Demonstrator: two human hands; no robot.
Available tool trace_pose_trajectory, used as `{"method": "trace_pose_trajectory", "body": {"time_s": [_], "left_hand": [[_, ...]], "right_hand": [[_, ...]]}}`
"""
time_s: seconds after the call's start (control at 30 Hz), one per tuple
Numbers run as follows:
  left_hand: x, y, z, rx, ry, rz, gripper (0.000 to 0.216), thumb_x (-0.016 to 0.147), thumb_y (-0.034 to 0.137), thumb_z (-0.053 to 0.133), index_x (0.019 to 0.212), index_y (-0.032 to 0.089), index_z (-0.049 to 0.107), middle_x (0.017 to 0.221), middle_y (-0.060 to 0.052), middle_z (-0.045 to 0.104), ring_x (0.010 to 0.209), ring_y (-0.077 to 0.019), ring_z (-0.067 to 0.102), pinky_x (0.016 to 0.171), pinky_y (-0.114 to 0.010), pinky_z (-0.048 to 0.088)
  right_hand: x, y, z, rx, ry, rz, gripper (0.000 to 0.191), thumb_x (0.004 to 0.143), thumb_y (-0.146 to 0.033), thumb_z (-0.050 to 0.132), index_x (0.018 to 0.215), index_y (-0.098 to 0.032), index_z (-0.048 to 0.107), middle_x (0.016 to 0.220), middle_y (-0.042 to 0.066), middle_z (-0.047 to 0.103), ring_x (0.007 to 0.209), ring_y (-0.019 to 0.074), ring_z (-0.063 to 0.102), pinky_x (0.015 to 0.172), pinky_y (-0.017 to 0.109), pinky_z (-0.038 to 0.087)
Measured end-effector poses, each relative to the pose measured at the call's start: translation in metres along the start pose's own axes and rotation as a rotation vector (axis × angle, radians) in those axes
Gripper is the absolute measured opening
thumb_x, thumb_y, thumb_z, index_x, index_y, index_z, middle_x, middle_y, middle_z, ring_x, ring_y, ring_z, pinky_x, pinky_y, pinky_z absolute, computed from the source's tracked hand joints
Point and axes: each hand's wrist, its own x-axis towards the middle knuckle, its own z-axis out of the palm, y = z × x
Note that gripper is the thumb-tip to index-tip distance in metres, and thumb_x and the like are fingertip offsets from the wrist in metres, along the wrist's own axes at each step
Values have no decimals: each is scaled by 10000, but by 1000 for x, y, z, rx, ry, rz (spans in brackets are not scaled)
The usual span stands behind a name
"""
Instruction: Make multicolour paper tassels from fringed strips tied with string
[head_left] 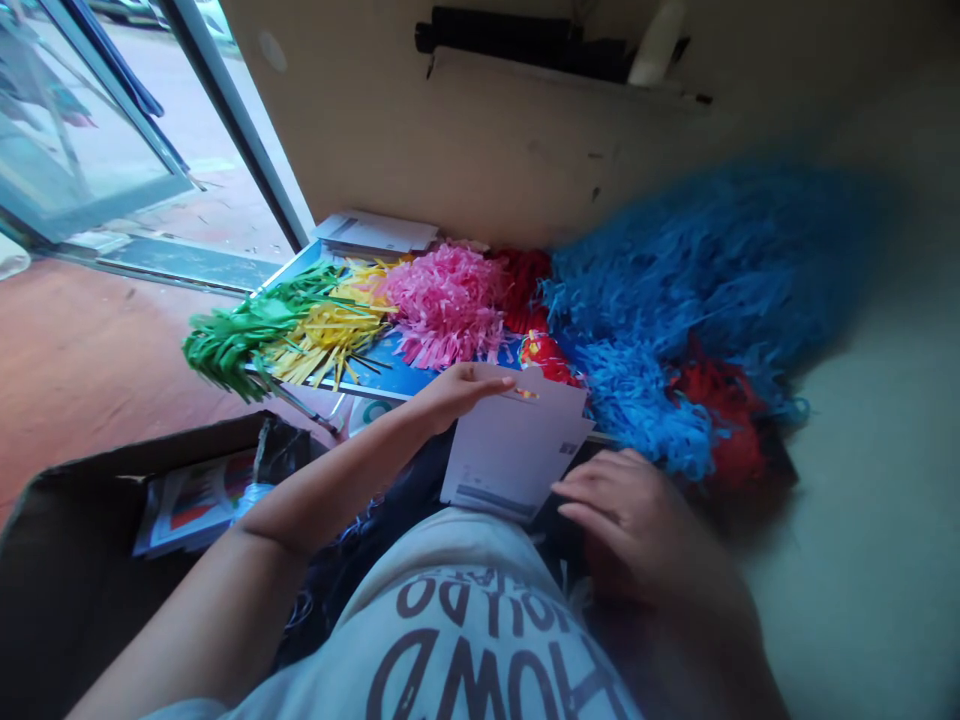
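Note:
Two or more white printed cards (510, 445), slightly fanned, rest upright against my shirt at the waist. My left hand (469, 388) pinches their top edge, the thumb lying beside a cut-out slot. To the right of the cards, my right hand (615, 495) is held with its fingers loosely bent and apart, close to the card edge. Nothing shows in it. Just behind the cards, a red patterned packet (546, 355) lies on the blue tabletop (409, 360).
Fringed bundles in green (251, 325), yellow (334, 325), pink (454, 300) and blue (675, 280) cover much of the table. A stack of white cards (379, 230) lies at its back. An open box (67, 500) with printed sheets (195, 500) stands at left, near a glass door (90, 130).

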Motion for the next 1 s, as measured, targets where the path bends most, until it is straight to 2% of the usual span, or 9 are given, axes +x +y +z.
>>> {"method": "trace_pose_trajectory", "body": {"time_s": [0.07, 0.17, 0.3, 0.37, 0.43, 0.57, 0.73, 0.87, 1.0], "left_hand": [[1, -1, 2, 58, 24, 62, 504, 616, 480, 881, 925, 119, 714, 769, -51, 729, 628, -139, 652, 609, -239, 496], [-2, -6, 9, 275, 100, 217, 491, 698, 485, 829, 1016, 152, 660, 789, -29, 697, 677, -158, 649, 679, -278, 519], [-15, -31, 14, 736, 447, 772, 292, 815, 381, 759, 1020, 203, 653, 940, -62, 694, 914, -210, 655, 924, -369, 501], [-21, -43, 16, 924, 435, 1088, 137, 886, 316, 680, 986, 224, 663, 942, -61, 693, 938, -208, 647, 929, -374, 494], [-23, -48, 19, 1099, 343, 1225, 115, 923, 285, 631, 1010, 224, 676, 968, -71, 699, 953, -208, 644, 895, -364, 503], [-21, -28, 23, 1332, 209, 929, 172, 908, 338, 661, 960, 182, 711, 945, -91, 714, 930, -230, 663, 831, -345, 513], [-21, 10, 25, 1310, -84, 564, 166, 917, 192, 601, 1004, 203, 741, 951, -28, 774, 866, -180, 709, 770, -258, 491], [-20, 23, 23, 1274, -168, 458, 243, 924, 161, 545, 1056, 184, 748, 1010, -41, 784, 909, -177, 718, 783, -241, 496], [-19, 27, 22, 1229, -193, 469, 267, 922, 139, 514, 1040, 176, 750, 1000, -43, 785, 904, -166, 720, 787, -233, 505]], "right_hand": [[-4, 4, 2, -107, 98, 75, 183, 961, -316, 623, 1106, -249, 712, 1016, 37, 743, 947, 197, 631, 830, 352, 415], [6, 13, 20, -316, 303, 204, 147, 936, -298, 650, 1038, -224, 726, 992, 55, 729, 951, 231, 603, 828, 374, 395], [21, 17, 41, -286, 340, 221, 121, 947, -250, 623, 863, -218, 705, 865, 32, 698, 862, 213, 577, 783, 352, 380], [22, 15, 43, -283, 360, 230, 128, 954, -255, 613, 865, -214, 695, 875, 35, 697, 865, 215, 569, 783, 353, 373], [22, 11, 42, -283, 360, 226, 120, 953, -245, 614, 863, -209, 686, 882, 38, 698, 869, 220, 565, 781, 356, 366], [23, 6, 42, -282, 330, 207, 89, 935, -199, 638, 858, -210, 682, 872, 32, 705, 854, 220, 558, 773, 357, 353], [24, 6, 48, -318, 383, 155, 60, 938, -234, 656, 932, -222, 715, 893, 32, 721, 862, 207, 573, 808, 365, 350], [23, 8, 52, -321, 410, 102, 66, 927, -268, 683, 887, -246, 732, 889, 20, 726, 855, 190, 584, 830, 365, 347], [27, 10, 62, -314, 420, 90, 67, 915, -300, 702, 914, -242, 736, 929, 30, 736, 888, 198, 597, 839, 368, 351]]}}
